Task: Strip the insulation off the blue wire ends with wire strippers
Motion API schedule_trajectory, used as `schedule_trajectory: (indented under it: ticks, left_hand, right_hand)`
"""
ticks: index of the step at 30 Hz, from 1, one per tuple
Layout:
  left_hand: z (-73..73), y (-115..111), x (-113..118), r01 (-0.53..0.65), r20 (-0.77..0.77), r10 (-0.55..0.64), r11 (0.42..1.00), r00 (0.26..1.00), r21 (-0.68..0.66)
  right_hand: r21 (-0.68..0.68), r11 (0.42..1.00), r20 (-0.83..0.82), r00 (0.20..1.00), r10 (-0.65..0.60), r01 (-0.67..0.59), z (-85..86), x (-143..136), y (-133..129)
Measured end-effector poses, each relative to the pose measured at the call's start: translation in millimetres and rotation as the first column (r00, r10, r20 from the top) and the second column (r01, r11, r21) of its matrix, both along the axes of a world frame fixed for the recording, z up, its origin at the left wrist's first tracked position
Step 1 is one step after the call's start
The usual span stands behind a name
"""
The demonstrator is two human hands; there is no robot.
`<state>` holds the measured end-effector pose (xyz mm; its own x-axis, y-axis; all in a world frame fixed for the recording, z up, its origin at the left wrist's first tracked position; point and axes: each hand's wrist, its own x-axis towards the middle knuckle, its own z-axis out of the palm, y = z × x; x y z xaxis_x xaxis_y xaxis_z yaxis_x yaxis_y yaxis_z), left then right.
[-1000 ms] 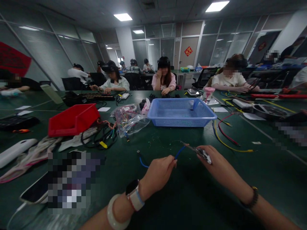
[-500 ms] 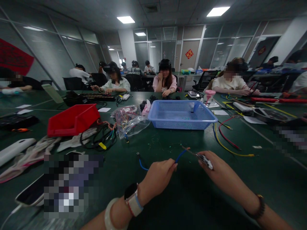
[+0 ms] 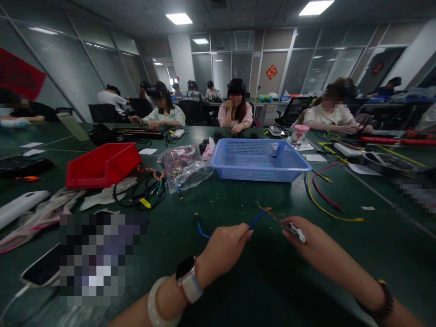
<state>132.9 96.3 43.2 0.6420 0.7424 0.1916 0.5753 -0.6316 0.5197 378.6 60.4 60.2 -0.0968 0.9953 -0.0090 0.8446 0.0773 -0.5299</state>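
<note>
My left hand [image 3: 228, 245] is closed around a blue wire [image 3: 257, 219], pinching it between thumb and fingers. One end sticks out to the right and shows bare copper strands. The other end, with a dark-sleeved terminal, emerges left of the hand above the table. In my right hand [image 3: 303, 234] is a slim metal-bladed tool [image 3: 295, 230] with a pale handle; its exact kind is unclear. The blade points up and left and meets or overlaps the stripped wire end. Whether it touches the copper, I cannot tell.
Beyond my hands stands a blue perforated basket [image 3: 260, 172]. A clear plastic bag [image 3: 185, 170] of wires and a red bin [image 3: 102, 168] are to its left. Yellow and red cables [image 3: 327, 193] lie right. A phone [image 3: 44, 268] and gloves [image 3: 47, 213] sit left. Several people work opposite.
The view has shifted slightly. My left hand keeps its hold on the blue wire, and the tool in my right hand stays near the copper end, with its angle slightly changed.
</note>
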Motion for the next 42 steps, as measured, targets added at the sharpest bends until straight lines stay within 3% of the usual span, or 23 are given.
schedule_trajectory:
  ticks: [8,12,16,19,22,28,33,37,39,42]
  left_hand:
    - [0.4,0,1,0.009,-0.015,-0.009,1.0,1.0,0.011]
    - [-0.1,-1,2,0.021,-0.035,-0.019,0.999,0.999,0.046]
    - [-2.6,0,1,0.039,-0.036,-0.035,0.993,0.999,0.114]
    - [-4.1,1,-1,0.055,-0.029,-0.051,0.982,0.998,0.179]
    - [-4.7,4,-3,0.057,-0.031,-0.052,0.972,0.998,0.229]
    - [-6.9,10,-7,0.056,-0.077,-0.036,0.958,0.996,0.281]
    - [-11.0,14,-9,0.025,-0.068,-0.005,0.956,0.998,0.293]
    - [-11.3,16,-10,0.016,-0.037,-0.006,0.961,0.999,0.275]
    - [-10.7,16,-9,0.021,-0.034,-0.013,0.965,0.999,0.26]
    - [-9.9,17,-8,0.023,-0.061,-0.008,0.971,0.998,0.24]
  right_hand:
    - [-0.011,1.0,0.012,1.0,-0.017,0.017,3.0,-5,0]
    - [-0.103,0.994,-0.008,1.0,-0.021,0.02,8.6,-6,-3]
    - [-0.208,0.977,-0.132,0.991,0.023,-0.05,16.0,-9,-8]
    - [-0.346,0.927,-0.298,0.954,0.034,-0.142,18.2,-11,-12]
    - [-0.495,0.845,-0.439,0.897,-0.044,-0.201,14.4,-10,-15]
    - [-0.62,0.696,-0.672,0.704,-0.231,-0.363,-0.9,-8,-18]
    - [-0.604,0.56,-0.795,0.481,-0.369,-0.567,-9.7,-17,-16]
    - [-0.566,0.453,-0.814,0.376,-0.443,-0.689,-16.5,-23,-14]
    - [-0.555,0.431,-0.81,0.346,-0.473,-0.711,-19.1,-25,-14]
    - [-0.532,0.48,-0.82,0.281,-0.499,-0.698,-20.4,-28,-12]
